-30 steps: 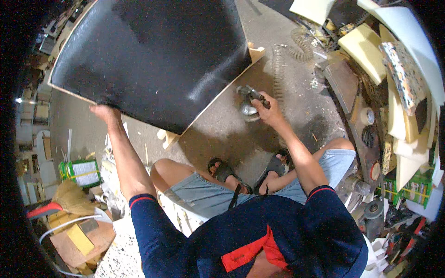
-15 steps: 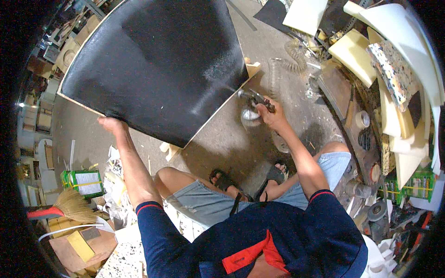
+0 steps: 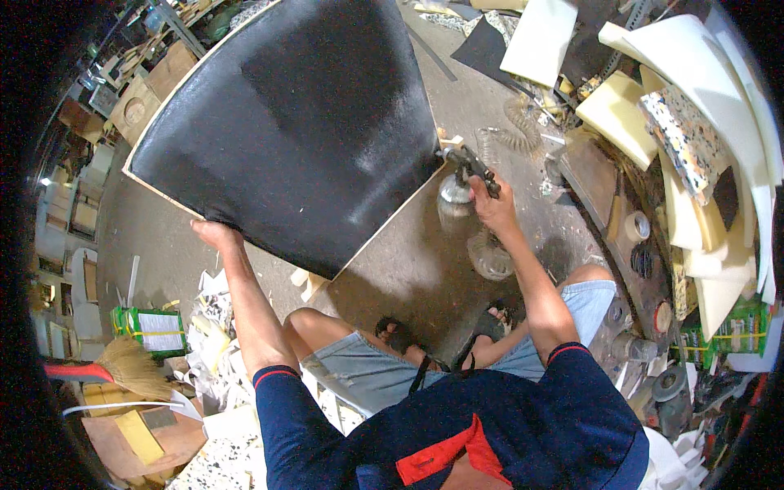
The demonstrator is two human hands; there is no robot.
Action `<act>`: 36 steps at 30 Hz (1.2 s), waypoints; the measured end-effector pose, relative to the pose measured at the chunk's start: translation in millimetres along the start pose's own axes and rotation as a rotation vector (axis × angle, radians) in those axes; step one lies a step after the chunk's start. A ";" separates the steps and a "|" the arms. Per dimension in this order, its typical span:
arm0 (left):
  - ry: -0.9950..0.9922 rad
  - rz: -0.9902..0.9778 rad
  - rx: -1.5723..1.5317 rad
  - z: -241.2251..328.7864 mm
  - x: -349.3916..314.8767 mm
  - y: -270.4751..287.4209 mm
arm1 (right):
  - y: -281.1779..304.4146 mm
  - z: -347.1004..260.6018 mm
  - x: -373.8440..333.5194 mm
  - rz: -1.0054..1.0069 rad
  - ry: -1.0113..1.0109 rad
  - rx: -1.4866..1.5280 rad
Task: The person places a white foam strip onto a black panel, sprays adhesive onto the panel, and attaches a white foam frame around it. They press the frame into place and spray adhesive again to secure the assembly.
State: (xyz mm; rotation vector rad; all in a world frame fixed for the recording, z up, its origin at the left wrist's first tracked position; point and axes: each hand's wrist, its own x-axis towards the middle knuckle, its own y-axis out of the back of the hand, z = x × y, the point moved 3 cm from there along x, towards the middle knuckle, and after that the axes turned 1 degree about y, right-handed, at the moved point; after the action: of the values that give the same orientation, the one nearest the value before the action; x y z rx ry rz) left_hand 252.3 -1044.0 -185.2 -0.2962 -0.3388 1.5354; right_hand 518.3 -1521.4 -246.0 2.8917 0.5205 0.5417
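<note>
A large fan-shaped panel (image 3: 302,122) with a black face and a pale thin edge stands tilted in front of me. Whitish wet-looking streaks run over its right part. My left hand (image 3: 219,235) grips its lower left edge, the fingers hidden behind the panel. In my right hand (image 3: 496,211) is a spray gun (image 3: 472,168) with a metal cup hanging below it. Its nozzle points left, close to the panel's right corner. A coiled clear hose (image 3: 492,257) shows under the gun and hand.
Foam sheets and offcuts (image 3: 621,122) pile up at the right, beside a tape roll (image 3: 637,227) and an angle grinder (image 3: 670,388). A straw broom (image 3: 131,367), a green package (image 3: 155,331) and foam scraps (image 3: 216,335) lie at the left. Wooden pieces (image 3: 306,284) stick out under the panel.
The panel and my left hand appear shifted a little right and down. My right hand has brought the spray gun slightly right, to the panel's right corner. The view has shifted somewhat too.
</note>
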 end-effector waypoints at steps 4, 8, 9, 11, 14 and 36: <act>0.030 -0.010 -0.069 -8.8 10.8 6.0 | 4.7 -10.6 -1.3 -0.166 -0.033 0.125; -0.021 0.049 -0.049 -8.2 10.2 9.0 | 10.5 -29.5 4.2 -0.088 -0.152 0.184; -0.035 0.039 -0.049 -7.0 6.8 8.1 | 10.5 -35.1 6.8 -0.040 -0.165 0.187; -0.025 0.036 -0.070 -4.7 -0.4 5.9 | 9.1 -47.6 16.2 0.050 -0.084 0.167; 0.000 0.060 -0.078 -2.0 -8.5 5.5 | 6.8 -59.7 29.3 0.095 -0.007 0.050; -0.090 0.086 -0.065 -8.6 -2.0 13.5 | 11.8 -145.8 61.3 0.015 0.079 0.020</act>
State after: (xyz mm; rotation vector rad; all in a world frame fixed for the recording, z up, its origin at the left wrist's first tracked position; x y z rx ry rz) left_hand 243.2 -1045.6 -198.5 -0.2964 -0.4522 1.6273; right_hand 520.8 -1497.6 -89.2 2.9050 0.5189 0.6585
